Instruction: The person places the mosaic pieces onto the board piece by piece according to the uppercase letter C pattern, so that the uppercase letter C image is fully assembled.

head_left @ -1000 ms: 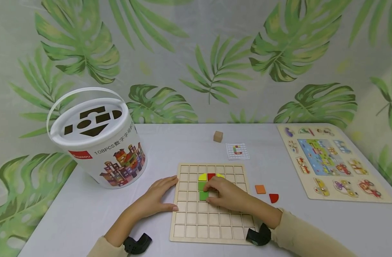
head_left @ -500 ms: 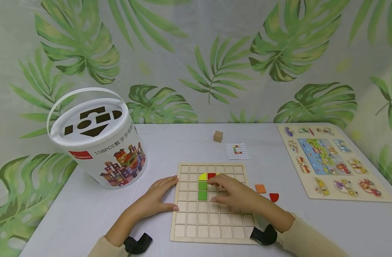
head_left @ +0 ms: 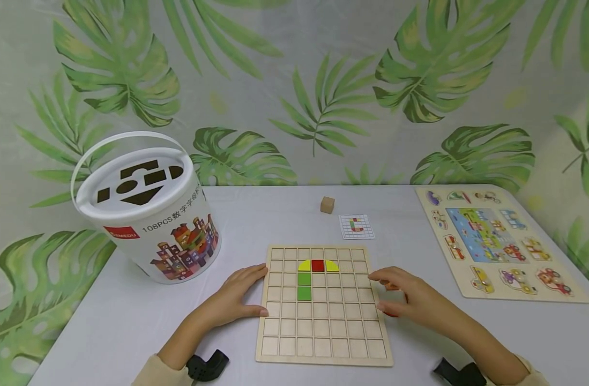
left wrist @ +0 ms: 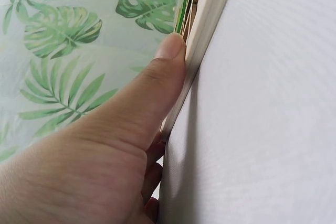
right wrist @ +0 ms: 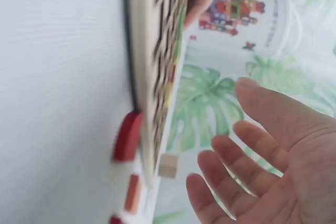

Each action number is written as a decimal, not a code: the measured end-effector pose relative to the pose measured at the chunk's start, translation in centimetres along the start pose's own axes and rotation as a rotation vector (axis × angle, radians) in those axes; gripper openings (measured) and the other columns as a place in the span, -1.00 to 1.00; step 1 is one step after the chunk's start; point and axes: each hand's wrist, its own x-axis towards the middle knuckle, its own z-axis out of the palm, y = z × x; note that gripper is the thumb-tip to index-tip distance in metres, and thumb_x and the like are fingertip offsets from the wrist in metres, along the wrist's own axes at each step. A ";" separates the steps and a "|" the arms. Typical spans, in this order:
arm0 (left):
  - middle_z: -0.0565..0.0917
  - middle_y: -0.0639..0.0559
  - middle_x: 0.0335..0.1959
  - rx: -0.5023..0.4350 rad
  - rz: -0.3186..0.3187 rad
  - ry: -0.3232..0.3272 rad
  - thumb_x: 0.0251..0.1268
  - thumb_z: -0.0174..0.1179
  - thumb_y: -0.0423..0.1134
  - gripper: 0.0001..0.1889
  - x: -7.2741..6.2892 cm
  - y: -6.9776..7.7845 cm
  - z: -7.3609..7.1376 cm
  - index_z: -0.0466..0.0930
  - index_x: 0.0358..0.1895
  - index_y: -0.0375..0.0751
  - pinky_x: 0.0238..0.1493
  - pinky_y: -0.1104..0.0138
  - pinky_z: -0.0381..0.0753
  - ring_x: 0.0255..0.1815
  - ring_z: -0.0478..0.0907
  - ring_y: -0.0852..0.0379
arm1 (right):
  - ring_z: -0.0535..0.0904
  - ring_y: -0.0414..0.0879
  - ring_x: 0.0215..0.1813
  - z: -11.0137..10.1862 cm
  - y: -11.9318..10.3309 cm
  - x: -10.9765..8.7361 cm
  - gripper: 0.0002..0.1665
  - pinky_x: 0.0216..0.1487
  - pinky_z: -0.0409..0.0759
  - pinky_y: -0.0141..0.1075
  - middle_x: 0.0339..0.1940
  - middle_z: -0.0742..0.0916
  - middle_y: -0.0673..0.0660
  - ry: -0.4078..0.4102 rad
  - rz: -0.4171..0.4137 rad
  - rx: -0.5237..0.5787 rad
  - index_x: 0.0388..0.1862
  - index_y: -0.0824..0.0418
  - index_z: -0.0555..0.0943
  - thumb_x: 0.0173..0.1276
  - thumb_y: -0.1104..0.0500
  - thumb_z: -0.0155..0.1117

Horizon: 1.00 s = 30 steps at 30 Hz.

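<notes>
My left hand rests at the left edge of a wooden grid board; in the left wrist view its straight thumb touches the board's side. On the board are two green squares, a red square and a yellow quarter-round piece on each side of that red square. My right hand hovers at the board's right edge, fingers spread and holding nothing. Under it, partly hidden, lie an orange square and a red quarter-round piece.
A printed pattern card and a small wooden cube lie behind the board. To the left stands a white lidded bucket with a raised handle. A wooden picture puzzle lies at the right. Leaf-patterned cloth hangs behind.
The right hand has lifted away from the green squares and moved right, off the board, to over the orange and red loose pieces. The left hand has stayed put.
</notes>
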 end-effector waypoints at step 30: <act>0.17 -0.08 0.34 0.002 0.010 0.008 -0.12 0.26 0.20 -0.06 -0.1 0.0 0.0 0.16 0.33 -0.25 0.28 -0.01 -0.06 0.33 0.03 -0.12 | 0.46 -0.25 -0.23 1.0 2.0 -2.6 -0.66 -0.24 0.53 -0.36 -0.25 0.55 -0.14 0.035 0.010 -0.147 -0.15 0.15 0.52 0.07 0.20 0.37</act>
